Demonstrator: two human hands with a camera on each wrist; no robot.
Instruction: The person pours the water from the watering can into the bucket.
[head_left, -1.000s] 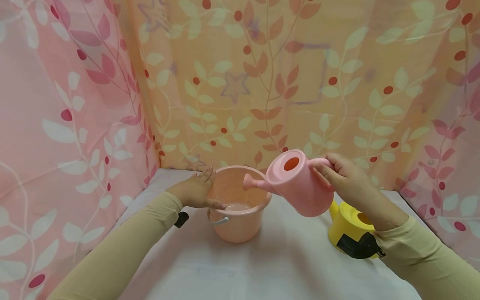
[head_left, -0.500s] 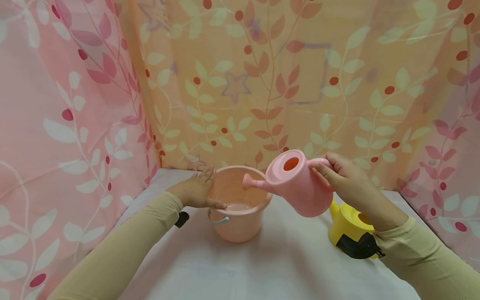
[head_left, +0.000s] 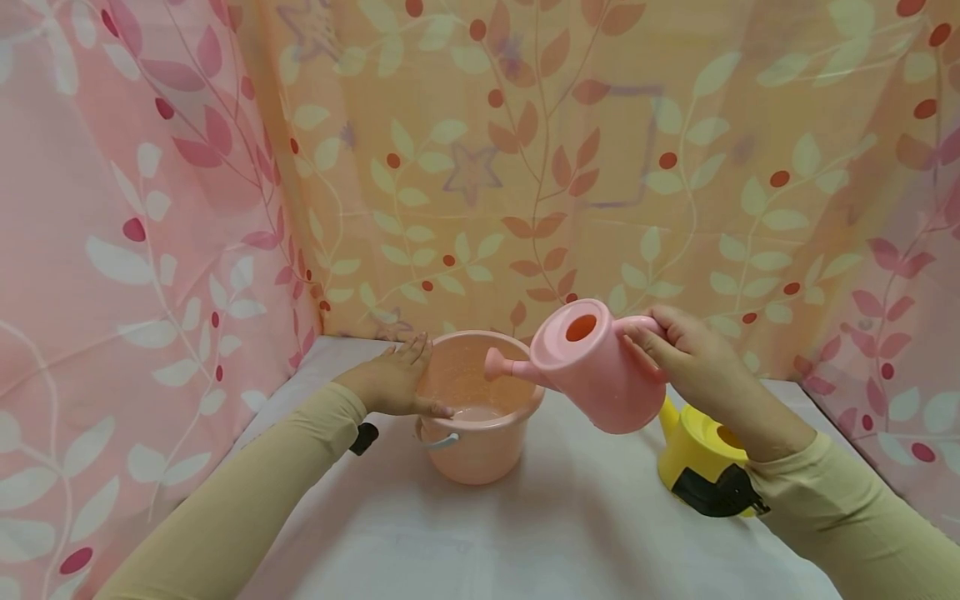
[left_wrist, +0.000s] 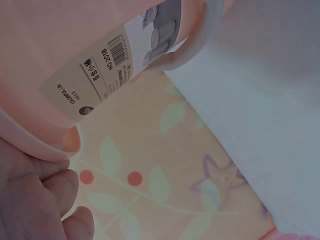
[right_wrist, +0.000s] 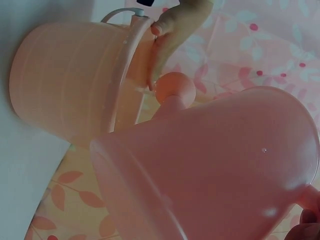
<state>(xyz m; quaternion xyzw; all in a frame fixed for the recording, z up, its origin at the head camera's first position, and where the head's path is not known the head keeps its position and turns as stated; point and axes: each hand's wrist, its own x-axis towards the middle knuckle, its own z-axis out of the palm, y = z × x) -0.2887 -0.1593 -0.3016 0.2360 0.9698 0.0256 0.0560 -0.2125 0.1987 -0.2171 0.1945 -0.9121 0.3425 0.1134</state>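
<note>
A peach-pink bucket (head_left: 480, 454) stands upright on the white-covered table, its light handle (head_left: 441, 442) hanging at the near left side. Over its left rim lies my left hand (head_left: 390, 379), fingers fairly straight and thumb along the near rim. My right hand (head_left: 693, 367) grips the handle of a pink watering can (head_left: 615, 387), raised off the table and tilted left. Its spout, with a round rose (head_left: 495, 364), reaches over the bucket's opening. In the right wrist view, small clear drops show beside the rose (right_wrist: 175, 89). A shiny patch shows on the bucket's bottom.
A yellow watering can (head_left: 681, 454) stands on the table under my right forearm, partly hidden by the wrist and its black camera mount (head_left: 720, 492). Leaf-patterned curtains (head_left: 465, 167) close off the back and both sides. The white tabletop (head_left: 525, 542) extends in front of the bucket.
</note>
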